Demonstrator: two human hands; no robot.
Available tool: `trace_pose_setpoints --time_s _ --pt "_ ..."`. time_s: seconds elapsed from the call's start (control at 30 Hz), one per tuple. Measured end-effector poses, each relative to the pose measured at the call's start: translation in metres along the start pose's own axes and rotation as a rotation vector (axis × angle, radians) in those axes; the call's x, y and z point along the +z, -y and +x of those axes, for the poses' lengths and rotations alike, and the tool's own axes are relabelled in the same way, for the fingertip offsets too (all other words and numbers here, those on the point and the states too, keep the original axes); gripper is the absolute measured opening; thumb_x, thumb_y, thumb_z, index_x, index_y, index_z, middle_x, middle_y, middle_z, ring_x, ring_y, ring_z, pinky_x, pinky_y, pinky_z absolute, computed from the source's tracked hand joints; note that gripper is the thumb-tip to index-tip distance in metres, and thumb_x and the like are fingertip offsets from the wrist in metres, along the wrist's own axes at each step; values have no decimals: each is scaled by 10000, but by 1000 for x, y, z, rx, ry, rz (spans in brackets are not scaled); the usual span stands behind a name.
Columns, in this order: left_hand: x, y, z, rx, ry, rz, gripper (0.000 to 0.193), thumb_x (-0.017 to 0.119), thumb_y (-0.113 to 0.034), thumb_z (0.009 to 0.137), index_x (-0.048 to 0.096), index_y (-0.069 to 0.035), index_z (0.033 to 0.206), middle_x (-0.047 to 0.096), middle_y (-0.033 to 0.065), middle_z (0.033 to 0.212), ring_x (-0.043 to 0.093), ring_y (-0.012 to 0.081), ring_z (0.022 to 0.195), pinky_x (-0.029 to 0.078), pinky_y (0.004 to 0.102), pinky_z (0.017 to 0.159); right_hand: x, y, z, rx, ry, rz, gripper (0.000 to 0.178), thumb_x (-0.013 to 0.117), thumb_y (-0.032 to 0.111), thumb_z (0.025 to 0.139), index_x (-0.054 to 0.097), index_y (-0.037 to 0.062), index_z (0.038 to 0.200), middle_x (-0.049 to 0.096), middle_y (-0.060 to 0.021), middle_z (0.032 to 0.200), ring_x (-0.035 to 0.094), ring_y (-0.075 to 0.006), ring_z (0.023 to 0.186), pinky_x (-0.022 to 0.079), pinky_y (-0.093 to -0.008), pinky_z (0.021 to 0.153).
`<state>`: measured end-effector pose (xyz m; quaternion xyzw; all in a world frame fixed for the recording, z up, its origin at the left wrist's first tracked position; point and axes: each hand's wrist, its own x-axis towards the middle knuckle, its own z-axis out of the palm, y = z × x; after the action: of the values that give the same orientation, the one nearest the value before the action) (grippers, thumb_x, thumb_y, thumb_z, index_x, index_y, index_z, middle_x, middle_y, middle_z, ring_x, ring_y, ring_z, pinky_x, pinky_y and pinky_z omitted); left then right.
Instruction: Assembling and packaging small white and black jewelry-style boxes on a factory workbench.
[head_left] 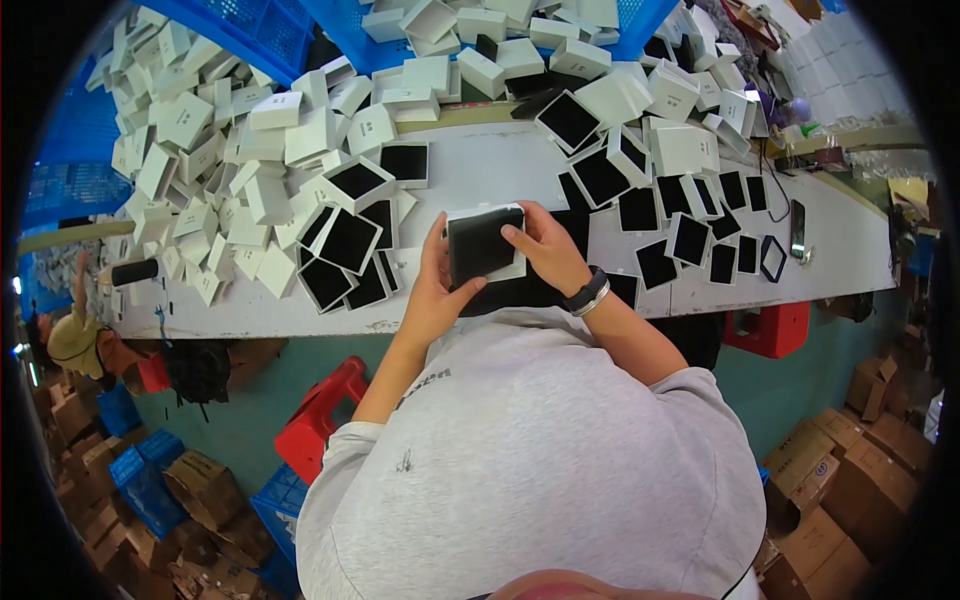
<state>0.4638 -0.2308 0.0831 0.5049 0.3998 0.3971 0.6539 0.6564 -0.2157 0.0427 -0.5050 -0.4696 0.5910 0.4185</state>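
Between the hands: small square box (484, 245), white-sided, with a black pad filling its upward face, held just above the near edge of the tabletop (500, 175) and close to the person's chest.
Left hand: left hand (432, 290) cups the box's left side, fingers up along that edge, thumb lying across the lower left corner of the black face; closed on the box.
Right hand: right hand (548, 250) comes in from the right, thumb pressing on the black pad near its right edge, fingers wrapped behind the box; also closed on it. A dark wristband (586, 293) sits on that wrist.
Governing relation: box lies dead centre between both hands, neither one nearer; it is roughly square, so no clear long axis; its open face tilts up toward the camera.
Left of the hands: loose black-padded box halves (345, 245) lie just beside the left hand, overlapping one another.
Right of the hands: flat black squares (690, 238) spread in rough rows, near the right hand but not touching it.
Far side: large heap of white boxes and lids (240, 140) runs across the back of the tabletop and into a blue crate (250, 25).
Far right: dark slim phone-like slab (797, 228) lies apart from the rows.
Below the edge: red stool (318, 415), cardboard boxes (860, 460) on the floor.
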Motion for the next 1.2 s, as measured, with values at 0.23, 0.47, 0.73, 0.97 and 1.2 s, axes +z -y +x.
trace_pose_setpoints --time_s 0.23,0.47,0.73,0.97,1.2 --pt "-2 -2 -4 -121 -60 -108 741 545 37 869 135 -110 1469 482 165 1261 466 218 1194 390 329 989 -5 11 -6 -60 42 243 478 656 225 867 449 9 1240 578 -75 1095 540 -115 963 437 -252 820" --pt "7 -1 -4 -119 -42 -6 622 534 52 869 238 -81 1399 496 173 1258 523 204 1153 463 307 900 -4 5 -10 -60 -53 81 378 683 210 846 477 26 1105 600 -43 889 541 -95 782 443 -243 693" --pt "6 22 3 106 -310 83 254 541 -84 928 413 -92 1148 547 16 950 459 51 795 351 171 718 8 10 -17 -20 39 -122 328 661 134 850 458 37 1089 545 -23 810 494 -85 690 413 -242 613" --pt "4 33 1 84 -367 58 264 563 -82 909 419 -66 1129 508 38 921 503 107 857 394 217 768 17 26 -18 -66 -42 -262 231 631 218 870 548 35 985 532 -42 654 476 -121 574 386 -272 532" --pt "1 8 -6 -158 -313 447 272 595 -213 893 468 -100 1105 436 42 575 408 121 510 328 273 491 11 13 -16 -42 72 -347 262 556 232 915 550 46 1100 565 -90 690 512 -161 585 403 -294 543"
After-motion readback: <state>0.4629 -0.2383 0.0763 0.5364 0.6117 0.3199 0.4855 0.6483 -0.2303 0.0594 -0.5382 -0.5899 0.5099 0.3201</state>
